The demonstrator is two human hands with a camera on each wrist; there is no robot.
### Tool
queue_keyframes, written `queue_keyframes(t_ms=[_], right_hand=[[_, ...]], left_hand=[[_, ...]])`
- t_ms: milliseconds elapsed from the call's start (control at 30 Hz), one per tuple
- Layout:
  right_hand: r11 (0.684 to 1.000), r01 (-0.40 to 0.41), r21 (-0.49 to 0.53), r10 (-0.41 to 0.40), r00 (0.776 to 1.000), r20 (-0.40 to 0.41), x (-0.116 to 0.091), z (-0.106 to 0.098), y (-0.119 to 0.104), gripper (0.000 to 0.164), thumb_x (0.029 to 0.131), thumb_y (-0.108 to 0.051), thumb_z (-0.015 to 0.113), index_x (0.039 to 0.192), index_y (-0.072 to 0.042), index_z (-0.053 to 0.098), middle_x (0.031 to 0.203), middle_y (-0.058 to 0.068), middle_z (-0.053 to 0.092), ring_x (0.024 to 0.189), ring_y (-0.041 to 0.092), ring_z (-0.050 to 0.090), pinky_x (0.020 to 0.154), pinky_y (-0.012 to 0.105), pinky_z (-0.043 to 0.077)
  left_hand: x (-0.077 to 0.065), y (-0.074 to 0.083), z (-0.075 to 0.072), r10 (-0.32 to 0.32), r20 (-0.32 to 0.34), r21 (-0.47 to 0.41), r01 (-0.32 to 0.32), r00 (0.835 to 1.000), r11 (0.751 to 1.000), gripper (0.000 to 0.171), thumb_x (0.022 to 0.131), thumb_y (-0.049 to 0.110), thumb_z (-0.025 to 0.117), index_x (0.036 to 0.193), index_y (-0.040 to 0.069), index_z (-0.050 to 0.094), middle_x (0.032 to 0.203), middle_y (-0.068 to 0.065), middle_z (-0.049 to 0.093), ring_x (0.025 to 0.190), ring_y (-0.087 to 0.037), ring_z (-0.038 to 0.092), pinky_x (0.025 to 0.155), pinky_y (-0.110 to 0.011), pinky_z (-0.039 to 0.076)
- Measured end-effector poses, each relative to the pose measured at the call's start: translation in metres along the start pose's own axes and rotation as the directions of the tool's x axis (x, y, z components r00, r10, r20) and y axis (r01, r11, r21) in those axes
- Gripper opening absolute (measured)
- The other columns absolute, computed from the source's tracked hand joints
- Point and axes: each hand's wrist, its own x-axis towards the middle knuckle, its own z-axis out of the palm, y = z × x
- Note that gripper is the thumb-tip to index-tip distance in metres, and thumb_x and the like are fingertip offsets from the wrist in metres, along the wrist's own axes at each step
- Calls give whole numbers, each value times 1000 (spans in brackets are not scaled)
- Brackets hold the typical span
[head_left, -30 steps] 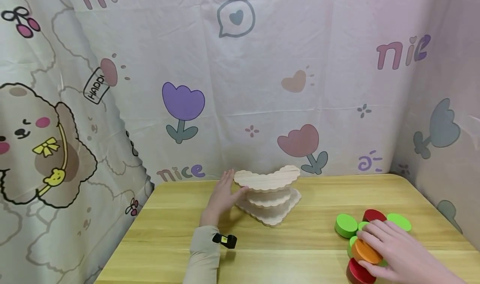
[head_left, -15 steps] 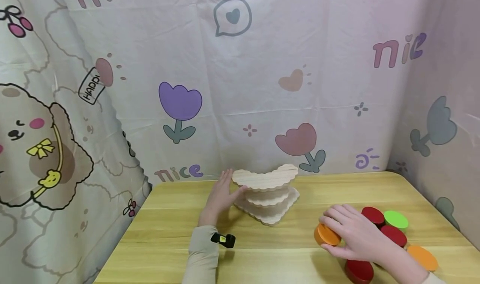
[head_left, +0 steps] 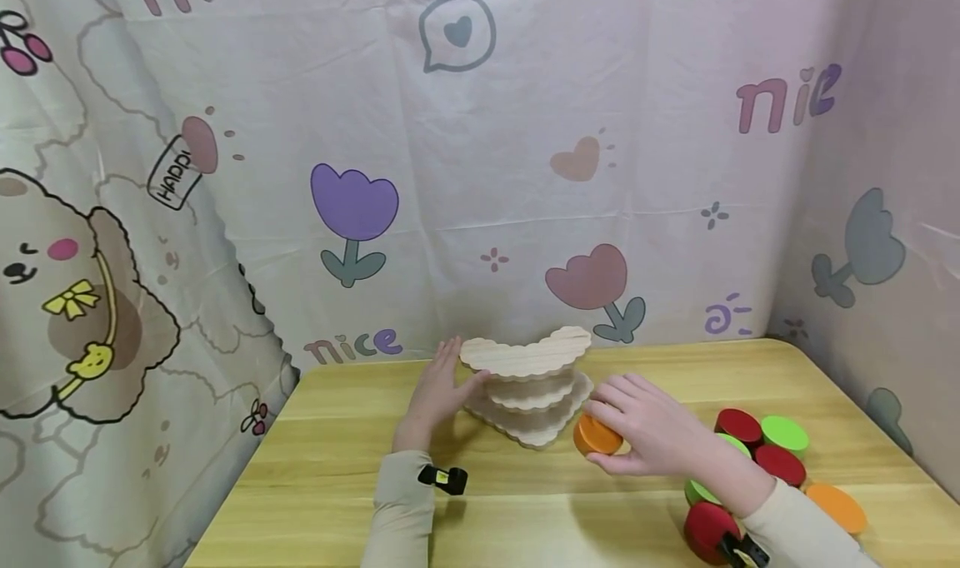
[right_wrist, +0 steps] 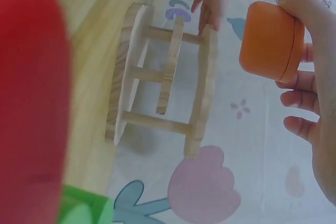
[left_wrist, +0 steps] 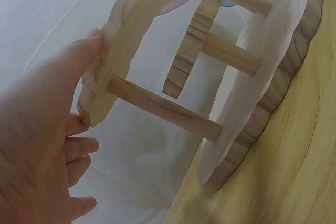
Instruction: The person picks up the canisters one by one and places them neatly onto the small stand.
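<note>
A pale wooden tiered stand [head_left: 525, 358] with scalloped boards joined by dowels stands at the back middle of the table. My left hand [head_left: 435, 393] holds the left end of its top board, thumb at the front edge and fingers along the side; the left wrist view shows the thumb [left_wrist: 86, 48] against that board. In my right hand [head_left: 645, 426] is a small orange round box [head_left: 596, 435], pinched between thumb and fingers just right of the stand's base. Seen from the right wrist, the orange box has a seam like a lid's.
Several similar round boxes lie at the right: red [head_left: 780, 465], light green [head_left: 785, 436] and orange [head_left: 836, 508]. A red one [head_left: 708, 530] sits under my right forearm. A printed cloth [head_left: 465, 176] hangs right behind the wooden table [head_left: 315, 468].
My right hand has carried the orange box leftwards from the group of round boxes to beside the stand. My left hand stays on the stand.
</note>
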Motion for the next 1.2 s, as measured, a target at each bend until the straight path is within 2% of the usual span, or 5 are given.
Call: queue_keyframes(t_ms=[333, 633, 767, 933, 1200], right_hand=[[995, 97, -35, -97, 995, 16, 29, 18, 10, 46, 74, -52, 72, 102, -16, 64, 93, -3, 60, 85, 14, 52, 75, 31, 46], [993, 112, -30, -111, 993, 42, 56, 34, 18, 41, 78, -53, 68, 100, -18, 63, 89, -5, 55, 82, 12, 49, 69, 28, 38], [991, 134, -30, -133, 990, 37, 67, 40, 22, 43, 76, -52, 70, 100, -17, 62, 89, -4, 55, 82, 13, 49, 70, 29, 40], [992, 124, -25, -123, 991, 53, 80, 47, 30, 45, 76, -53, 71, 102, -17, 61, 90, -4, 57, 85, 14, 50, 73, 31, 42], [996, 87, -33, -84, 993, 79, 96, 59, 45, 46, 79, -52, 70, 105, -15, 63, 91, -2, 57, 85, 15, 50, 70, 30, 41]], left_hand=[[0, -1, -1, -16, 16, 5, 16, 1000, 1000, 95, 88, 73, 45, 158, 18, 11, 165, -2, 8, 154, -27, 8, 124, -51, 12], [0, -1, -1, 16, -10, -5, -16, 1000, 1000, 94, 90, 69, 47, 157, 11, 17, 165, -7, 13, 153, -32, 11, 122, -55, 14], [0, -2, 1, 16, -8, -13, -16, 1000, 1000, 92, 91, 68, 47, 157, 13, 16, 165, -6, 13, 153, -32, 11, 122, -54, 14], [1, -3, 0, 19, -11, -18, -19, 1000, 1000, 88, 93, 65, 47, 157, 13, 17, 164, -9, 16, 153, -32, 11, 123, -53, 14], [2, -5, 2, 54, -31, -12, -55, 998, 998, 79, 96, 57, 47, 156, 10, 23, 162, -15, 23, 151, -38, 17, 121, -55, 18]])
